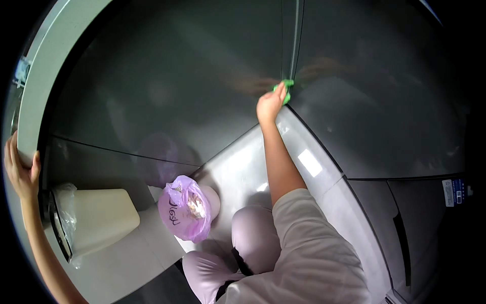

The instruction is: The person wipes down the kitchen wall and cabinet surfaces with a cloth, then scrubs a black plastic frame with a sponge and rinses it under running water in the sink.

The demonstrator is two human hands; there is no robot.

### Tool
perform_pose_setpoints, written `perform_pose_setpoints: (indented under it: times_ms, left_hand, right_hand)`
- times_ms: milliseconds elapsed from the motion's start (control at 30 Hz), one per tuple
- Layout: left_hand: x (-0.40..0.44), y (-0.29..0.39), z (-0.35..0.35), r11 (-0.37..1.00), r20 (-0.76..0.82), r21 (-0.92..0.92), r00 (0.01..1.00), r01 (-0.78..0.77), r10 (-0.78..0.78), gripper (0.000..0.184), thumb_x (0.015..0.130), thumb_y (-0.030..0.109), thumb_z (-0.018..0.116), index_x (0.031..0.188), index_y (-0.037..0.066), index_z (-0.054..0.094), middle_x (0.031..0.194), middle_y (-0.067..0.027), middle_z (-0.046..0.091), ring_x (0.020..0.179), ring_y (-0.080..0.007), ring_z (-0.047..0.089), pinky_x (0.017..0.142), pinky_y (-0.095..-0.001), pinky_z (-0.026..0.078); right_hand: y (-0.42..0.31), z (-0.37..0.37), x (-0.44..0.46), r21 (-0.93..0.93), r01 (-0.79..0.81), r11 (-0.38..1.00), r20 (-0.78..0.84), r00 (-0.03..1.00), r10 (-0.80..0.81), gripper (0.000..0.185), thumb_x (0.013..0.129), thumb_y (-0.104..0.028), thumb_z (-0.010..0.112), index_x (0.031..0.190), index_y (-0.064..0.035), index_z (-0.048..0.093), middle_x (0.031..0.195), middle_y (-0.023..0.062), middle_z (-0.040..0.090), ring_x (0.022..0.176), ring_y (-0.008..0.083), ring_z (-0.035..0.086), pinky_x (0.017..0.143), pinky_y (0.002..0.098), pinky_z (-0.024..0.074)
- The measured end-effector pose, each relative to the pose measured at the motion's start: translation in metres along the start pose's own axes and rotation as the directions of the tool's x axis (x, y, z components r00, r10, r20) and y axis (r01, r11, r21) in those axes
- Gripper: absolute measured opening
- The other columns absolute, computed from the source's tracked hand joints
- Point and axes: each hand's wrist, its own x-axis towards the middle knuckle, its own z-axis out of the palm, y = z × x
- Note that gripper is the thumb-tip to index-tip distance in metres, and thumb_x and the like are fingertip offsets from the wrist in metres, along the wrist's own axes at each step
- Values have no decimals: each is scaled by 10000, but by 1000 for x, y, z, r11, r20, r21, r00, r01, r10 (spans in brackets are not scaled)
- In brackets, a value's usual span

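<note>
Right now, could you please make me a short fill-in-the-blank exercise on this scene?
The right hand holds a ____ cloth.
The left hand is on a pale edge that is ____, not straight.
Of the cream bin and purple bag, the ____ is nearer the knees.
Missing words: green; curved; purple bag.

Here, on translucent purple plastic bag (182,215): dark lettering, one short line running down side, warped by folds, word unclear. Over at far right, flat blue-and-white rectangular packet (453,192): tiny print on white panel, small pale square like printed code on blue part, all too small to read.
</note>
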Motion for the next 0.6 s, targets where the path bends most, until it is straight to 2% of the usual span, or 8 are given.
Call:
perform_pose_setpoints:
  times_ms: [33, 67, 100, 167, 267, 367, 500, 600]
  left_hand:
    - [6, 8, -6, 999, -14, -14, 999, -31, 31, 568, 908, 315, 659, 1295, -58, 473, 1193, -218, 591, 1067, -270, 607, 933, -305, 454]
    - [12, 17, -11, 998, -28, -27, 998, -62, 62, 579, 910, 311, 657, 1312, -55, 459, 1220, -214, 581, 1090, -265, 599, 950, -301, 445]
    - [8, 13, -8, 998, -26, -57, 999, -39, 37, 588, 912, 307, 654, 1329, -51, 445, 1243, -208, 571, 1112, -263, 589, 965, -301, 435]
    - [-1, 4, 3, 996, 1, -89, 1000, 7, -7, 600, 916, 299, 649, 1354, -42, 422, 1281, -199, 551, 1150, -262, 566, 990, -306, 419]
    - [-30, -32, 27, 994, 68, -85, 995, 74, -69, 609, 919, 286, 642, 1380, -25, 394, 1325, -189, 518, 1201, -267, 528, 1019, -321, 396]
    - [-35, -37, 26, 991, 98, -91, 991, 102, -93, 629, 920, 279, 639, 1407, -7, 362, 1366, -185, 483, 1239, -273, 498, 1041, -335, 379]
    - [16, 31, -9, 991, 25, -129, 999, 28, -25, 612, 864, 287, 663, 1349, 14, 408, 1293, -185, 499, 1170, -315, 511, 997, -361, 383]
    - [22, 37, -12, 990, -36, -141, 999, 15, -20, 572, 807, 334, 679, 1250, 11, 517, 1208, -177, 559, 1104, -348, 543, 931, -391, 406]
  right_hand:
    - [25, 6, -6, -44, -131, 990, 54, 990, 133, 534, 896, -16, 439, 1406, 83, 316, 1435, 279, 321, 1335, 411, 339, 1092, 423, 325]
    - [41, 10, -5, -154, -95, 983, 58, 993, 105, 537, 883, -9, 447, 1398, 85, 327, 1414, 277, 348, 1312, 401, 367, 1088, 420, 335]
    - [35, 8, 1, 10, -162, 987, 61, 985, 161, 536, 872, 5, 453, 1390, 87, 339, 1395, 273, 368, 1288, 411, 386, 1082, 421, 340]
    - [-11, -18, 5, 45, 78, 996, 14, 997, -79, 540, 866, 8, 467, 1386, 86, 344, 1383, 279, 373, 1275, 420, 395, 1070, 423, 353]
    - [-26, -20, 0, -95, 171, 981, -29, 984, -175, 544, 861, -5, 475, 1383, 88, 348, 1364, 278, 388, 1249, 424, 414, 1047, 431, 372]
    - [-17, -22, 4, -132, -26, 991, 106, 994, 40, 560, 849, -6, 482, 1382, 93, 341, 1359, 276, 384, 1243, 415, 415, 1025, 444, 385]
    - [-16, -34, 27, -250, -37, 968, 125, 990, 70, 393, 843, -29, 490, 1216, 80, 549, 1158, 270, 562, 1067, 402, 557, 938, 431, 459]
    - [-20, -41, 32, -192, 162, 968, -44, 984, -174, 318, 851, -87, 537, 1133, 29, 630, 1080, 198, 624, 991, 367, 589, 894, 421, 481]
